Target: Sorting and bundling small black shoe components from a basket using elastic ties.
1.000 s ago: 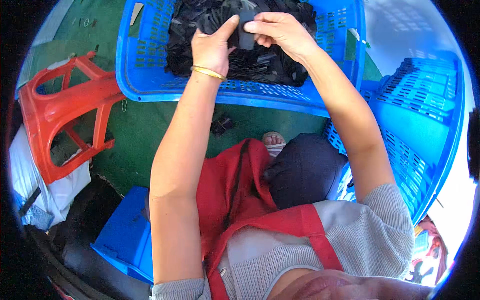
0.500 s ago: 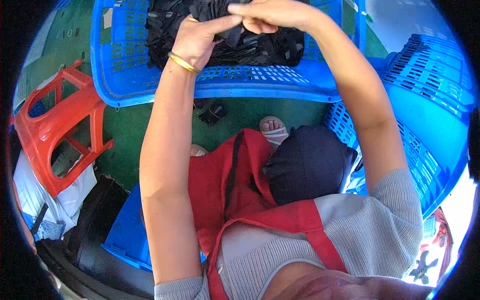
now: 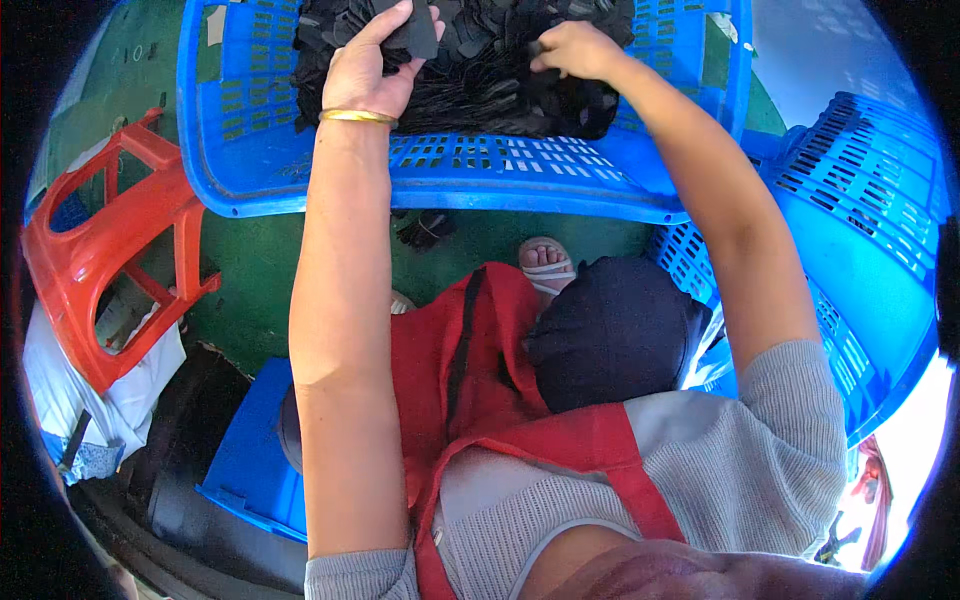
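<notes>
Left fingers (image 3: 384,26) hold dark pieces (image 3: 418,38); right fingers (image 3: 550,58) are at the black pile (image 3: 470,108) in a blue basket (image 3: 450,193).

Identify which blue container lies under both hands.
The wide basket at top, holding black pieces, below the left hand and right hand; neither is over the rightmost basket or lower-left box.

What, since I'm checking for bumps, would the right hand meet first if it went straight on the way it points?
Probably the black pieces in the blue basket: the right hand points leftward across them, though whether it touches them is unclear.
</notes>
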Motion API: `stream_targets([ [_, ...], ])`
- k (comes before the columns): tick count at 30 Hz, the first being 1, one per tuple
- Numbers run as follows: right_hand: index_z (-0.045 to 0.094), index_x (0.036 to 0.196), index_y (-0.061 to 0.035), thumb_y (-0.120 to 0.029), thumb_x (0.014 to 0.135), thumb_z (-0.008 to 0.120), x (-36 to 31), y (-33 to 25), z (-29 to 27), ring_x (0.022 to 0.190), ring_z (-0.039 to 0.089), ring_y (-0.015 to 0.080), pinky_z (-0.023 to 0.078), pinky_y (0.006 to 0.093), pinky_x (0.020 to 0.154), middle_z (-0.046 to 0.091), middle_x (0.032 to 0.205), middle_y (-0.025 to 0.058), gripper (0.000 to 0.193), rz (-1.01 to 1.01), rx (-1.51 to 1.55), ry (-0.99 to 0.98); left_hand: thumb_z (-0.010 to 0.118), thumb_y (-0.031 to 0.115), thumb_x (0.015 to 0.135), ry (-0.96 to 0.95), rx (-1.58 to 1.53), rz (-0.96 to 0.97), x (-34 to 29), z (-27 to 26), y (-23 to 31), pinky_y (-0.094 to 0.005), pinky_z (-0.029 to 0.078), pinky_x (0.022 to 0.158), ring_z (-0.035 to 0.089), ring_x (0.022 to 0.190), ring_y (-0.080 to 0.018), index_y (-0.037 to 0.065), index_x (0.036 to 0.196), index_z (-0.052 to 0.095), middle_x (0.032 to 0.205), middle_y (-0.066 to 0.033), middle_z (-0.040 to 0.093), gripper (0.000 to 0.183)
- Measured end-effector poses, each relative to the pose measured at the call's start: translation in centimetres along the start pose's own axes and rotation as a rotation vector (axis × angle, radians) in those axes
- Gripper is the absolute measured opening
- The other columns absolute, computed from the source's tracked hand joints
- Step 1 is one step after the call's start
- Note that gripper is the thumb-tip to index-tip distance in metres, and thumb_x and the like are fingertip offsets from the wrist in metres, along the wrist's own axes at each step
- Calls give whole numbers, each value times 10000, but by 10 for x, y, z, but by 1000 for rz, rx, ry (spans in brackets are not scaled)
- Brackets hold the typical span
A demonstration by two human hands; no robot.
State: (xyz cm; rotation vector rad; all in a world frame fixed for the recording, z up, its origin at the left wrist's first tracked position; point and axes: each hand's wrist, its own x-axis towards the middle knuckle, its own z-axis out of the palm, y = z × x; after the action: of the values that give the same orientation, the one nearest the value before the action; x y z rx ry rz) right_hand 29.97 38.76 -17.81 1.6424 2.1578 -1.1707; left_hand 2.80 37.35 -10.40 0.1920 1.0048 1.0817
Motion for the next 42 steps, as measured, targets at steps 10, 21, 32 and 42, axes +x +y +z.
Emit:
stream_targets([
  [10, 671, 965, -56, -194, 869, 685, -22, -48, -58, 735, 588, 129, 483, 263, 657, 640, 850, 28, 169, 98, 1073, 76, 690, 63, 846, 8, 179, 91, -8, 9, -2, -411, 565, 834, 651, 972, -267, -63, 1107, 592, 1040, -181, 652, 306],
  [21, 673, 911, 17, -172, 770, 721, -56, -110, -101, 738, 651, 251, 497, 338, 720, 673, 816, 166, 241, -525, 289, 314, 693, 218, 876, -255, 440, 3, -23, 22, -9, -329, 540, 731, 660, 892, -172, 88, 1120, 633, 1027, -49, 677, 282],
  [32, 661, 865, -91, -341, 786, 741, 19, -1, -34, 557, 514, 77, 431, 250, 508, 620, 691, 7, 274, -114, 560, 140, 703, 51, 815, 71, 207, 199, -2, 12, 0, -405, 552, 769, 671, 854, -256, 7, 1046, 651, 955, -117, 688, 240],
  [42, 692, 1101, -133, -340, 758, 740, 25, -58, 14, 848, 667, 245, 509, 370, 770, 703, 887, 89, 404, -202, 28, 190, 726, 45, 800, 151, 74, 230, -9, 11, -2, -442, 503, 855, 656, 918, -243, 47, 1079, 627, 1003, -91, 674, 296],
])
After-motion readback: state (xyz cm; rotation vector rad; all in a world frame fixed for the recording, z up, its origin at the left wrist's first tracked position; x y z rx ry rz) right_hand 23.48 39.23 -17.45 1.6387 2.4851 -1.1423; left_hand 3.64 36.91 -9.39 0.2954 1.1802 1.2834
